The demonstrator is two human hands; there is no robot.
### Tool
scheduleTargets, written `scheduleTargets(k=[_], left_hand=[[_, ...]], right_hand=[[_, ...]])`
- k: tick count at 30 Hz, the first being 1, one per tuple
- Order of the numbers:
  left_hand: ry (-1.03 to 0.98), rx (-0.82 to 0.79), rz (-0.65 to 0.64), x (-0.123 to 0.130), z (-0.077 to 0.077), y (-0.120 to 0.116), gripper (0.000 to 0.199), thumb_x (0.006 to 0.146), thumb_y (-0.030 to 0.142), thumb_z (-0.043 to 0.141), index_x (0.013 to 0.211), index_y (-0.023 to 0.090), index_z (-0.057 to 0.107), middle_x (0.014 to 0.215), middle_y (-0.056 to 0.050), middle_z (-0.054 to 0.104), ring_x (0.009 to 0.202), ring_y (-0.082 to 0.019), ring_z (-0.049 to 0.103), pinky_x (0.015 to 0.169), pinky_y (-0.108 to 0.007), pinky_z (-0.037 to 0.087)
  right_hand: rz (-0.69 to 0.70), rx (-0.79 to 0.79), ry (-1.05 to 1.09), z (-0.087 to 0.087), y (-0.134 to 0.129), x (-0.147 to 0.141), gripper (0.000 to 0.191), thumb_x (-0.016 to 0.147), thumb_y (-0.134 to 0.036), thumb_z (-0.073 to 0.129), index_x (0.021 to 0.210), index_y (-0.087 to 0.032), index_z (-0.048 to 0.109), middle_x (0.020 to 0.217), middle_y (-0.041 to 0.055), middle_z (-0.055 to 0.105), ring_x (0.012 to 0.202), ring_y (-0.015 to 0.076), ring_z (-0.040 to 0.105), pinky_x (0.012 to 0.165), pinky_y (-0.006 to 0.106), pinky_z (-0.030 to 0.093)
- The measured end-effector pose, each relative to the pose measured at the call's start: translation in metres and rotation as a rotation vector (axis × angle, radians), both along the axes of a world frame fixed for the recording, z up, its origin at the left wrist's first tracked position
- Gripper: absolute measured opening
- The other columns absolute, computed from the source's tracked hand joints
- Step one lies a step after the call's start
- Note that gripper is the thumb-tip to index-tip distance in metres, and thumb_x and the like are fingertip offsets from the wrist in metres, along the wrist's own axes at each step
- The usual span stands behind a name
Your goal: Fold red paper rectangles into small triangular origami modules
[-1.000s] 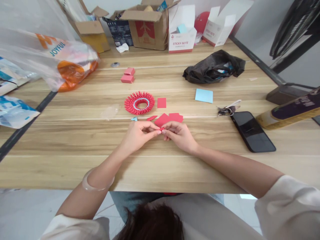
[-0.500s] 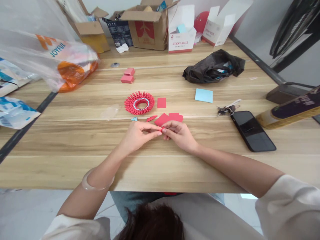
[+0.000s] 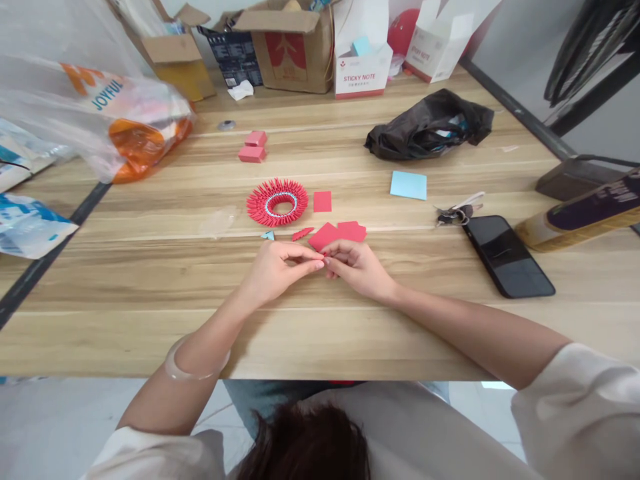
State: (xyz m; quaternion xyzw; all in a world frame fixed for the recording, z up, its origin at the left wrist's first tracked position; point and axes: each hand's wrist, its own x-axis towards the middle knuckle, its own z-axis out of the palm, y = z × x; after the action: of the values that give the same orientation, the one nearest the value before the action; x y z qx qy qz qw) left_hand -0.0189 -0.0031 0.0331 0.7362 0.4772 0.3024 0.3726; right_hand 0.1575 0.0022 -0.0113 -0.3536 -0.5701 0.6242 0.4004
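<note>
Between their fingertips, my left hand [image 3: 280, 270] and my right hand [image 3: 357, 267] pinch a small piece of red paper [image 3: 325, 255], mostly hidden by the fingers. Just beyond the hands lie several red paper sheets [image 3: 350, 231] and a short row of folded red pieces [image 3: 303, 233]. A small folded blue piece [image 3: 269, 235] is left of that row. Farther back sits a ring of folded red paper pieces [image 3: 257, 203] with a blue and white inner edge. One red square sheet [image 3: 323, 201] lies right of the ring.
Two red paper stacks [image 3: 252, 154] and a blue sticky-note pad [image 3: 409, 185] lie farther back. On the right are keys [image 3: 455, 215], a phone [image 3: 510, 257] and a black plastic bag [image 3: 425, 133]. Boxes [image 3: 363, 73] line the back; a plastic bag [image 3: 135, 133] stands left.
The view has shifted slightly, so the things on the table appear a little higher. Both hands keep pinching the red paper, with only slight finger movement.
</note>
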Motion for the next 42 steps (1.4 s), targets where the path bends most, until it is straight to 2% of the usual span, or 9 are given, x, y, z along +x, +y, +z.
scheduleTargets(k=[10, 17, 23, 30, 42], left_hand=[[0.001, -0.03, 0.058, 0.0012, -0.0009, -0.0017, 0.01, 0.072, 0.025, 0.07, 0.077, 0.016, 0.073, 0.076, -0.002, 0.074, 0.07, -0.016, 0.068, 0.065, -0.023, 0.053], [0.007, -0.025, 0.029, 0.0002, 0.0009, -0.0016, 0.01, 0.074, 0.026, 0.07, 0.077, 0.017, 0.074, 0.077, -0.002, 0.074, 0.07, -0.016, 0.068, 0.064, -0.023, 0.052], [0.025, -0.005, 0.007, 0.0011, 0.0017, -0.0015, 0.011, 0.076, 0.027, 0.067, 0.074, 0.018, 0.073, 0.075, -0.002, 0.073, 0.069, -0.015, 0.067, 0.064, -0.023, 0.051], [0.135, 0.054, -0.041, 0.0024, 0.0037, -0.0025, 0.014, 0.079, 0.028, 0.063, 0.074, 0.018, 0.07, 0.071, 0.001, 0.071, 0.066, -0.013, 0.064, 0.064, -0.021, 0.049], [0.152, 0.065, -0.06, 0.0021, 0.0052, -0.0027, 0.014, 0.08, 0.029, 0.062, 0.075, 0.019, 0.07, 0.073, 0.001, 0.072, 0.066, -0.013, 0.064, 0.064, -0.021, 0.047]], right_hand=[[0.008, 0.0, -0.006, -0.0011, 0.0005, 0.0002, 0.014, 0.078, -0.027, 0.061, 0.085, -0.015, 0.058, 0.078, 0.0018, 0.063, 0.06, 0.0085, 0.06, 0.058, 0.023, 0.05], [0.002, -0.012, -0.004, -0.0012, 0.0004, -0.0007, 0.018, 0.077, -0.032, 0.063, 0.083, -0.016, 0.058, 0.078, 0.0025, 0.064, 0.061, 0.0091, 0.06, 0.058, 0.024, 0.05], [0.014, 0.002, -0.002, -0.0025, 0.0, -0.0002, 0.016, 0.078, -0.031, 0.062, 0.084, -0.017, 0.058, 0.077, 0.0024, 0.065, 0.061, 0.0093, 0.06, 0.06, 0.024, 0.052], [0.043, 0.031, -0.03, -0.0028, -0.0005, 0.0008, 0.013, 0.078, -0.028, 0.062, 0.081, -0.017, 0.058, 0.078, 0.003, 0.065, 0.067, 0.0118, 0.062, 0.064, 0.026, 0.053], [0.037, 0.034, -0.027, -0.0028, -0.0004, 0.0002, 0.012, 0.076, -0.026, 0.062, 0.082, -0.016, 0.059, 0.077, 0.0028, 0.066, 0.065, 0.0114, 0.062, 0.063, 0.026, 0.053]])
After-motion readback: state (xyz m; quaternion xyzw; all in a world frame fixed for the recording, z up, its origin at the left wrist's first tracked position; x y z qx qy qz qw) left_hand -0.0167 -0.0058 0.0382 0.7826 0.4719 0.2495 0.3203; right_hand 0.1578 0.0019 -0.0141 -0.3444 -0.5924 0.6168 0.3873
